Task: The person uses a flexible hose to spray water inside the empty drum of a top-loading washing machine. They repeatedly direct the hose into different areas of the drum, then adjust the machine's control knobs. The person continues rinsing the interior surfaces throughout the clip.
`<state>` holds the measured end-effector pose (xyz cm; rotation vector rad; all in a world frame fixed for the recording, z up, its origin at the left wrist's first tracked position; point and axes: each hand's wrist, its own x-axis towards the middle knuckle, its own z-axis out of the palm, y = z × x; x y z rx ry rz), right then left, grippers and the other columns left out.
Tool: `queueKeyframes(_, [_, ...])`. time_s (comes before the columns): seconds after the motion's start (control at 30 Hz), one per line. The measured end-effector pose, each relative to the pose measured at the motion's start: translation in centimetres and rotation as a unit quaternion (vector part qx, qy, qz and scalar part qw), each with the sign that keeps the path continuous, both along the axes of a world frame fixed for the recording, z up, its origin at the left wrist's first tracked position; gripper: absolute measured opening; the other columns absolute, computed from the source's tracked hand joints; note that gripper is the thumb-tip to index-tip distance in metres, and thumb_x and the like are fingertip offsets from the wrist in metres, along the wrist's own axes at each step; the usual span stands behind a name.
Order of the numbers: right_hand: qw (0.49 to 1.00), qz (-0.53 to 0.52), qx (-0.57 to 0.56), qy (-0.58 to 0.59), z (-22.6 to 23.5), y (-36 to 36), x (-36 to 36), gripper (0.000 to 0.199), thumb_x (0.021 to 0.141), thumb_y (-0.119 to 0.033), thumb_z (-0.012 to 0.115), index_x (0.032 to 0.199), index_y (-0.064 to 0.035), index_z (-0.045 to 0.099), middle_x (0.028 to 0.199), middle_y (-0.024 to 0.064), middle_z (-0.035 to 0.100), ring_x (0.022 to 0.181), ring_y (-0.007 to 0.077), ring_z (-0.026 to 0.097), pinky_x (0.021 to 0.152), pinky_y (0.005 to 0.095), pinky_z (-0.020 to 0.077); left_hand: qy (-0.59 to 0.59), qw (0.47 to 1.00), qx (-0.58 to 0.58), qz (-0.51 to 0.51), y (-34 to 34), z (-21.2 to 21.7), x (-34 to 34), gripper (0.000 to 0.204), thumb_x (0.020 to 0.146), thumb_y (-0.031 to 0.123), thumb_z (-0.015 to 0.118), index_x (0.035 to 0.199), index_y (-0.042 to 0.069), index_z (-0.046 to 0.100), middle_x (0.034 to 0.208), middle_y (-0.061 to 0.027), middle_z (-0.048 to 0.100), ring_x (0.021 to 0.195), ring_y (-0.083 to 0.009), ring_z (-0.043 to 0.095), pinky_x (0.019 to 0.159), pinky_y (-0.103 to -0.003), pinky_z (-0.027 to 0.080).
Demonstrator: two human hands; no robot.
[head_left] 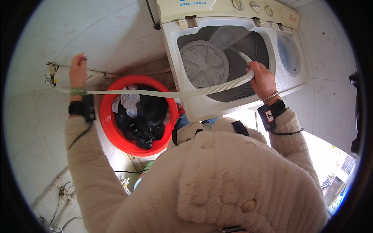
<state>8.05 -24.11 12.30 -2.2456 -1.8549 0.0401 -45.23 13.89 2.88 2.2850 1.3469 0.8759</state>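
Observation:
My right hand [263, 79] grips a white ribbed hose [186, 93] near its end, and the nozzle points into the open wash tub [217, 62] of a white twin-tub washing machine [233, 23]. The hose runs left across a red basin [110, 128] to a wall tap [54, 75]. My left hand [78, 70] rests on that tap, fingers curled over it. The tub looks empty, with its grey pulsator disc showing.
Dark and white clothes [138, 112] are piled in the red basin on the floor beside the machine. Tiled walls surround the corner. Pipes and cables [58, 194] run along the lower left wall. My fluffy cream coat [217, 182] hides the floor below.

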Motion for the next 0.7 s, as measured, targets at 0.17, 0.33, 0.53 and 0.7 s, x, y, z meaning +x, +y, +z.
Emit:
queueKeyframes(0.17, [0.999, -0.011, -0.041, -0.017, -0.1, -0.7, 0.3, 0.020, 0.089, -0.017, 0.068, 0.103, -0.0095, 0.055, 0.087, 0.0133, 0.063, 0.077, 0.0390, 0.065, 0.066, 0.0477, 0.0535, -0.036, 0.970, 0.021, -0.238, -19.2, 4.0, 16.6, 0.039, 0.086, 0.008, 0.067, 0.124, 0.004, 0.060, 0.118, -0.0153, 0.062, 0.110, -0.0342, 0.059, 0.097, -0.042, 0.047])
queueKeyframes(0.33, [0.989, -0.012, -0.145, -0.019, -0.5, -1.8, 0.6, 0.019, 0.089, -0.019, 0.066, 0.096, -0.0077, 0.053, 0.085, 0.0135, 0.065, 0.079, 0.0396, 0.066, 0.067, 0.0491, 0.0524, -0.037, 0.926, -0.020, -0.375, -27.3, 6.2, 24.0, 0.048, 0.080, 0.010, 0.069, 0.126, 0.002, 0.059, 0.118, -0.0140, 0.063, 0.111, -0.0345, 0.057, 0.097, -0.043, 0.045])
queueKeyframes(0.53, [0.931, 0.078, -0.174, 0.310, -1.3, -0.2, -0.8, 0.017, 0.088, -0.016, 0.067, 0.098, -0.0059, 0.059, 0.085, 0.0153, 0.067, 0.077, 0.0388, 0.066, 0.068, 0.0434, 0.0513, -0.034, 0.939, -0.043, -0.340, -28.7, 6.5, 22.9, 0.041, 0.077, 0.011, 0.074, 0.117, 0.006, 0.065, 0.096, -0.0079, 0.062, 0.089, -0.0289, 0.060, 0.082, -0.042, 0.049])
queueKeyframes(0.7, [0.965, 0.074, 0.033, 0.249, -1.5, 0.4, -2.1, 0.020, 0.084, -0.015, 0.069, 0.101, -0.0073, 0.061, 0.088, 0.0154, 0.068, 0.077, 0.0389, 0.066, 0.067, 0.0415, 0.0518, -0.065, 0.942, 0.002, -0.330, -29.9, 8.4, 22.6, 0.044, 0.072, 0.006, 0.078, 0.115, 0.008, 0.067, 0.093, -0.0072, 0.060, 0.085, -0.0272, 0.059, 0.074, -0.038, 0.051])
